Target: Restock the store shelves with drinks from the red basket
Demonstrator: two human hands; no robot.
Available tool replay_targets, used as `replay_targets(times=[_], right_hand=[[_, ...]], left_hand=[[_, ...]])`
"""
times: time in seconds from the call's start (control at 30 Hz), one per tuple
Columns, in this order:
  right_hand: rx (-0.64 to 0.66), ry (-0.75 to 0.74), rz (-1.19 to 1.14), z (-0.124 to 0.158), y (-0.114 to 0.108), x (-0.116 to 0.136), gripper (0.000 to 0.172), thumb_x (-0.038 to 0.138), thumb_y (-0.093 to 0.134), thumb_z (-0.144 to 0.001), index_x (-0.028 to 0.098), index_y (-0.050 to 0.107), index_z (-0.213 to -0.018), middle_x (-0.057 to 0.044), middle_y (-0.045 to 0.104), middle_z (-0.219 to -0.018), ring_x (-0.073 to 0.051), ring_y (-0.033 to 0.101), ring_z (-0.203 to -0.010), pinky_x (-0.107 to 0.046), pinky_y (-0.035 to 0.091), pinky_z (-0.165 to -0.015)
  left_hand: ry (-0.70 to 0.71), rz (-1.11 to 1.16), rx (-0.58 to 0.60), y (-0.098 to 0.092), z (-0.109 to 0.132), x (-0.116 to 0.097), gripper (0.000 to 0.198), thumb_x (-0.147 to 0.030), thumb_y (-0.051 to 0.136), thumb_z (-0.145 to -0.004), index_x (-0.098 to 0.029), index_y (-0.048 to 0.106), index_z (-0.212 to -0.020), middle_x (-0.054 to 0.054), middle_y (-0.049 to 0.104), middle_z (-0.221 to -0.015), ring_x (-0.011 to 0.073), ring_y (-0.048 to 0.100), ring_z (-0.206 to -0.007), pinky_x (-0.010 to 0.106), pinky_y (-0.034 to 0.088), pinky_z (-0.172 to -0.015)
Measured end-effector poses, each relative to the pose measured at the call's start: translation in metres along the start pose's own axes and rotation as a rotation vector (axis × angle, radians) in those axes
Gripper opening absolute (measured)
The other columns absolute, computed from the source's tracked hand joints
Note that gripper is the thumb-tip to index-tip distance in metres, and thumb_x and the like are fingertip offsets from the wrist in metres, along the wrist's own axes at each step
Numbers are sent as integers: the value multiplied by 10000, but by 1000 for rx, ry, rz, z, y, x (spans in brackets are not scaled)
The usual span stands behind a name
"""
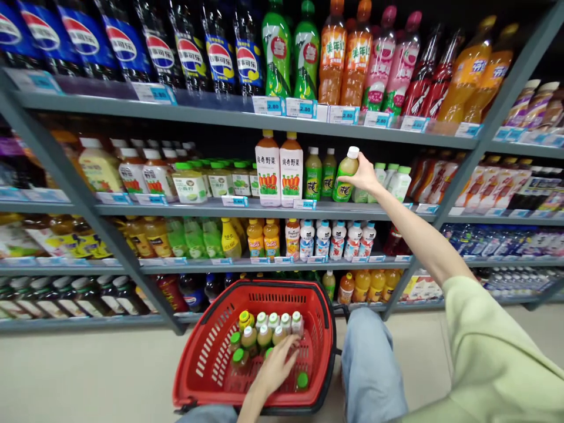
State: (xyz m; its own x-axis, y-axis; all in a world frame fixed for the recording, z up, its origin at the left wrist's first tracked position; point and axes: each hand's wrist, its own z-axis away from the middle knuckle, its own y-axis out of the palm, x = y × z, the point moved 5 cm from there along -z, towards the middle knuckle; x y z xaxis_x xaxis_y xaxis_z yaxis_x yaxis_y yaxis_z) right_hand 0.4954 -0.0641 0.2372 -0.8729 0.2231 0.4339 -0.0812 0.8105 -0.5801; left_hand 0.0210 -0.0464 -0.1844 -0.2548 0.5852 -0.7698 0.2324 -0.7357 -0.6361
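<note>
At the middle shelf, my right hand [366, 175] is wrapped round the side of a juice bottle [346, 177] with a white cap and a green label; the bottle leans slightly right. Similar green-labelled bottles [313, 176] stand just left of it. Lower down, my left hand [279, 359] reaches into a red shopping basket [324, 329], its fingers stretched and apart over the bottles. Next to those fingers are pale bottles with white caps [264, 336], and a green-capped bottle [302, 380] stands apart near the basket's front right. My left thumb is hidden.
Large soda bottles [215, 59] line the shelf above. Carrot-print bottles [268, 170] and green-capped juices [189, 183] stand to the left; white-capped bottles [400, 183] are to the right. A slanted grey shelf post [462, 147] rises behind my right arm. My knee [370, 358] is beside the basket.
</note>
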Motion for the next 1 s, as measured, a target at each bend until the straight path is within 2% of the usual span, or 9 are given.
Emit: replay_targets(times=[0.1,0.17,0.3,0.37,0.47,0.53,0.6,0.8,1.0], right_hand=[[109,108,16,-17,16,-18,953,529,939,-544,117,513,-1291,-179,654,-1177,-359,639,-1101,-529,519,-989],[172,147,33,-26,25,-26,962,521,935,-563,86,499,-1302,-182,656,-1145,-339,647,-1065,-500,525,-975],[215,168,73,-39,33,-39,1041,543,933,-568,86,454,-1372,-193,639,-1138,-342,632,-1081,-525,512,-986],[195,110,99,-44,32,-44,1160,518,974,-489,98,426,-1421,-223,590,-1238,-377,598,-1167,-554,491,-1023],[169,-84,169,-51,29,-47,1264,475,1008,-432,133,395,-1484,-239,489,-1363,-411,547,-1253,-575,459,-1068],[204,-171,252,-54,29,-49,1215,446,1017,-432,168,444,-1466,-219,486,-1350,-421,536,-1247,-598,452,-1066],[255,-187,338,-58,31,-53,1120,413,1025,-435,185,516,-1407,-202,509,-1299,-434,525,-1229,-628,453,-1048],[283,-61,355,-73,41,-51,835,378,995,-552,176,612,-1266,-197,516,-1262,-439,505,-1223,-659,452,-1035],[368,134,581,-73,44,-31,917,161,952,-590,165,529,-1404,-231,466,-1419,-471,456,-1345,-585,497,-1040]], left_hand=[[-13,-27,26,4,1,9,400,-330,458,-980,-258,598,-1347,88,707,-1278,232,676,-1183,394,506,-1100],[-19,-41,30,5,1,14,421,-332,455,-984,-264,589,-1377,86,703,-1299,237,670,-1205,399,506,-1108],[-21,-77,24,6,-1,20,470,-324,494,-963,-292,583,-1423,79,685,-1365,256,653,-1263,411,499,-1135],[-18,-103,23,7,-2,22,500,-311,509,-952,-308,573,-1449,70,651,-1428,264,625,-1313,415,488,-1152],[-14,-151,49,12,-3,25,529,-298,495,-962,-321,540,-1489,60,603,-1491,270,574,-1377,431,469,-1173],[-11,-197,84,16,-3,29,537,-300,470,-978,-324,517,-1512,59,588,-1508,272,544,-1409,443,452,-1189],[-21,-254,120,20,-4,34,542,-303,447,-987,-318,504,-1526,65,575,-1521,277,518,-1432,450,437,-1200],[-49,-368,198,26,-3,47,559,-266,425,-988,-302,479,-1543,71,550,-1546,266,479,-1463,431,405,-1220],[-103,-489,293,27,-3,46,583,-199,409,-972,-242,468,-1550,98,514,-1573,247,452,-1482,386,379,-1232]])
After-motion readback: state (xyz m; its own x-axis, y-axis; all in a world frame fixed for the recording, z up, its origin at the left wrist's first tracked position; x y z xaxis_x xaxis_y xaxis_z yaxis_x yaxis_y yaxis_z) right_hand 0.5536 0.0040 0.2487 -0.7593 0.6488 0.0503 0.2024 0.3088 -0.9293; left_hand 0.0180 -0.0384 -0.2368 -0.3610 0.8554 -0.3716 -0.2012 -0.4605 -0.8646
